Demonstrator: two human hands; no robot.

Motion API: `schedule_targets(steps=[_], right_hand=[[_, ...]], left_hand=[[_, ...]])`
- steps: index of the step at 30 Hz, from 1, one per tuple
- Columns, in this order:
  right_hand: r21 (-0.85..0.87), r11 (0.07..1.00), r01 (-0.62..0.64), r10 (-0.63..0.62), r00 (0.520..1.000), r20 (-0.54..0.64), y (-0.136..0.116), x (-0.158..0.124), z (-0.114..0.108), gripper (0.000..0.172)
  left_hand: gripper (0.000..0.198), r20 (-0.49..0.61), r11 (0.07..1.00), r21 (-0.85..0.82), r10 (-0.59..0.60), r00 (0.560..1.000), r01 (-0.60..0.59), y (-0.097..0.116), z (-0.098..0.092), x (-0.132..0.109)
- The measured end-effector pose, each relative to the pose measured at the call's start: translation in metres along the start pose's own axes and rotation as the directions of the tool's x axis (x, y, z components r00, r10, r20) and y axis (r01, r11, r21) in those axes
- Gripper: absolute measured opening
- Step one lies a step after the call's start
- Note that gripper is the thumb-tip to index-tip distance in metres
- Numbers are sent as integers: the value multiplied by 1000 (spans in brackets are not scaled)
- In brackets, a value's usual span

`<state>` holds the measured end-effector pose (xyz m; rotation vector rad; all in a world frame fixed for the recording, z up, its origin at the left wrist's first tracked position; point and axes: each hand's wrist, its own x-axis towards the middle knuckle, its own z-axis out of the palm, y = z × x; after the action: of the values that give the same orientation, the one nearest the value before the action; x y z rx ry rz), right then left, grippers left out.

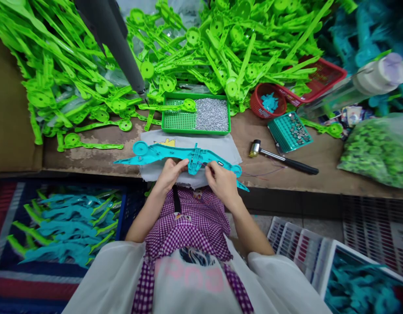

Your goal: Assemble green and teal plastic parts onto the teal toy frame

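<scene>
A long blue plastic shell, shaped like half of a toy bow with ribs inside, lies across a white cloth at the bench's front edge. My left hand is closed on the shell just left of its middle block, thumb pointing at it. On the other side my right hand is pinched at the shell's right arm. A thin dark string trails out to the right of that hand and seems to run through its fingertips. A small metallic-looking piece sits on the right arm, above the knuckles.
Behind the cloth stands a green tray of small metal pins. A hammer, a teal box of metal pieces and a red basket lie right. Green parts heap behind; a powered screwdriver hangs upper left. Crates flank my lap.
</scene>
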<state>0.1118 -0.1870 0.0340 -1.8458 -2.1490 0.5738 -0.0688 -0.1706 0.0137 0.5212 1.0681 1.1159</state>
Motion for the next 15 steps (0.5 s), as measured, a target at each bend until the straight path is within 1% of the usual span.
schedule_targets(steps=[4, 8, 11, 15], right_hand=[[-23, 1000, 14, -14, 1000, 2, 1, 1, -2, 25], [-71, 997, 29, -25, 998, 63, 1, 2, -5, 24], [-110, 994, 19, -9, 996, 92, -2, 4, -8, 25], [-205, 979, 3, 23, 992, 125, -11, 7, -15, 30]], left_hand=[[23, 13, 1000, -13, -20, 1000, 20, -1, -1, 0], [24, 34, 1000, -22, -13, 999, 13, -3, -2, 1], [24, 34, 999, -30, -17, 999, 18, -4, -2, 1], [32, 70, 999, -7, -35, 997, 36, -3, -5, 2]])
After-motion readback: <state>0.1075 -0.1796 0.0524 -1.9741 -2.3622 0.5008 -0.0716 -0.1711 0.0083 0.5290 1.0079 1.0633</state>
